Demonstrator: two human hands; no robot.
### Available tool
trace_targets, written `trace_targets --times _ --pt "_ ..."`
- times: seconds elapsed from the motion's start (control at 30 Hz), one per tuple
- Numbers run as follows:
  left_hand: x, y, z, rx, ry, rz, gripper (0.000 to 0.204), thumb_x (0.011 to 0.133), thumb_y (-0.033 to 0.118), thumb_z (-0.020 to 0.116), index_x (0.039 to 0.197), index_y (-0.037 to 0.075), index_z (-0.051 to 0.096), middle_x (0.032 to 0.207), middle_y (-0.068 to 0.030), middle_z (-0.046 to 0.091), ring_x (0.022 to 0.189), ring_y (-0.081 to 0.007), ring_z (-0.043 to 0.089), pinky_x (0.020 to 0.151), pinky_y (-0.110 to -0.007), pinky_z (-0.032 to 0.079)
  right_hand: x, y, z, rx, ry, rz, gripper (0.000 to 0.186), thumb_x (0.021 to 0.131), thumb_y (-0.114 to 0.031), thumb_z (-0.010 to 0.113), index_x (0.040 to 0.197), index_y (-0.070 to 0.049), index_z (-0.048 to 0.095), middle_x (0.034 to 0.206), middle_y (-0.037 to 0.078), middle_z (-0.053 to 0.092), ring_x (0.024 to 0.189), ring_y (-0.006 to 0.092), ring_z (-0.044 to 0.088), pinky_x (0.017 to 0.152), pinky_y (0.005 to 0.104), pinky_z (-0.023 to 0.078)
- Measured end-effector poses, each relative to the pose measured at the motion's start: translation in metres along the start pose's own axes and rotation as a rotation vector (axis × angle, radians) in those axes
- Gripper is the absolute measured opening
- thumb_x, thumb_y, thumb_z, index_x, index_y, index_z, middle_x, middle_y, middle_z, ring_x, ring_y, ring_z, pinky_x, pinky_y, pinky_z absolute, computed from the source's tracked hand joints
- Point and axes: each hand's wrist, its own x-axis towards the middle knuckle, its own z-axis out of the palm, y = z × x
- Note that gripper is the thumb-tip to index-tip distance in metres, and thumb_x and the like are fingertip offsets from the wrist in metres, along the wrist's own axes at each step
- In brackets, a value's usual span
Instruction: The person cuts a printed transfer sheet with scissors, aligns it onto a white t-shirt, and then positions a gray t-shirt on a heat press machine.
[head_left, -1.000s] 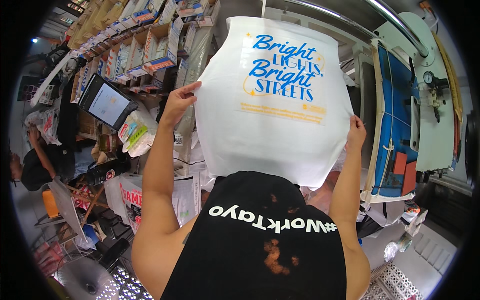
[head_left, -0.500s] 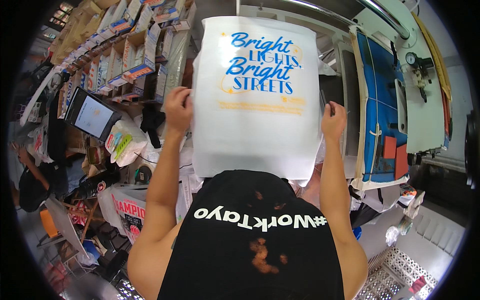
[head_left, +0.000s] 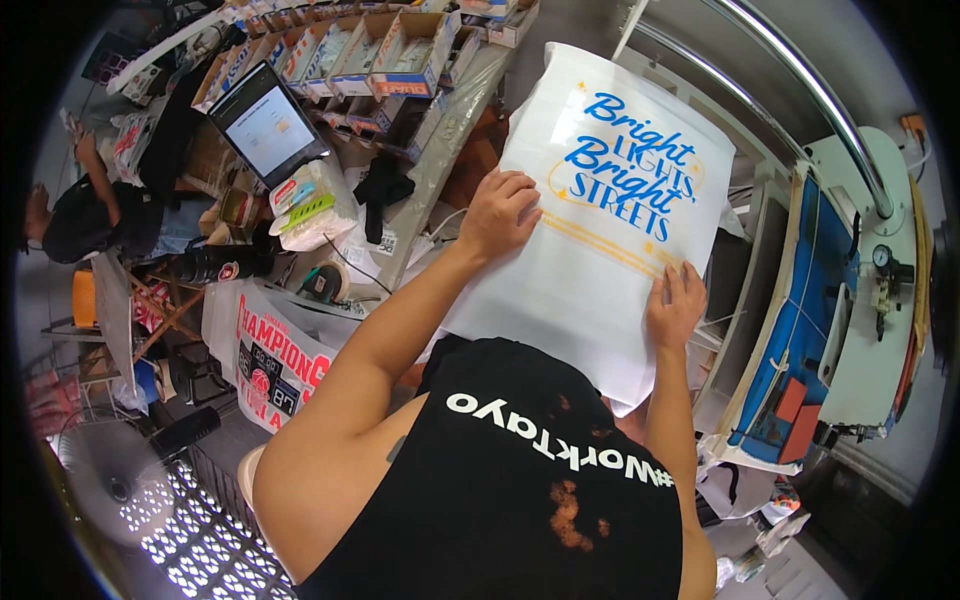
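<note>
A white cloth piece [head_left: 560, 290] with blue lettering and yellow trim printed on its upper part lies spread in front of me, tilted to the right. A glossy sheen with a faint straight edge shows around the print. My left hand [head_left: 503, 212] rests on the cloth's left side, its fingers loosely bent, the tips beside the print and the thumb hidden. Below the print's lower right corner, my right hand [head_left: 677, 305] lies on the cloth with its fingers stretched and slightly apart. Neither hand visibly grips anything.
A blue-padded press [head_left: 790, 330] with red pads stands at the right, next to a pressure gauge [head_left: 881, 257]. Metal rails [head_left: 790, 90] run behind the cloth. At the left are cardboard bins [head_left: 415, 60], a laptop [head_left: 265, 125], a plastic packet [head_left: 310, 210] and another person [head_left: 100, 205].
Both hands have come from beside the cloth onto its surface. My view has turned, so the cloth now appears farther right and tilted.
</note>
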Motion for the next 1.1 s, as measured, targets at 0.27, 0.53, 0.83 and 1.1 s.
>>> trace_targets --times 0.27,0.53,0.83,1.1 --pt "-0.0005 -0.0006 0.0000 -0.033 0.017 -0.010 0.020 0.076 0.012 0.074 0.092 0.004 0.067 0.106 -0.0105 0.065 0.111 -0.0286 0.058 0.103 -0.045 0.040 0.0010 0.0009 0.0007 -0.006 -0.018 0.005 0.028 0.087 -0.017 0.066 0.111 -0.005 0.072 0.126 0.014 0.061 0.120 0.0325 0.053 0.104 0.0447 0.039" --pt "-0.0030 -0.0034 0.0035 0.005 0.030 -0.006 0.018 0.077 0.012 0.073 0.090 0.004 0.066 0.105 -0.0098 0.064 0.110 -0.0278 0.058 0.105 -0.047 0.039 0.0011 0.0009 0.0002 -0.020 -0.005 -0.007 0.025 0.088 -0.016 0.066 0.110 -0.006 0.073 0.124 0.013 0.063 0.119 0.0314 0.055 0.103 0.0428 0.041" --pt "-0.0036 -0.0031 0.0024 -0.001 0.029 -0.018 0.017 0.077 0.012 0.073 0.091 0.004 0.066 0.105 -0.0097 0.064 0.110 -0.0275 0.058 0.104 -0.046 0.039 0.0026 -0.0022 -0.0009 -0.034 0.005 -0.022 0.025 0.087 -0.014 0.067 0.110 -0.005 0.073 0.124 0.013 0.064 0.117 0.0313 0.056 0.101 0.0427 0.042" --pt "-0.0017 -0.0018 0.0020 0.001 0.021 -0.014 0.017 0.078 0.012 0.073 0.091 0.004 0.066 0.105 -0.0101 0.064 0.109 -0.0279 0.058 0.104 -0.046 0.040 0.0004 0.0020 0.0011 -0.012 0.003 -0.008 0.026 0.087 -0.016 0.067 0.111 -0.006 0.073 0.124 0.012 0.063 0.119 0.0310 0.055 0.102 0.0433 0.041"
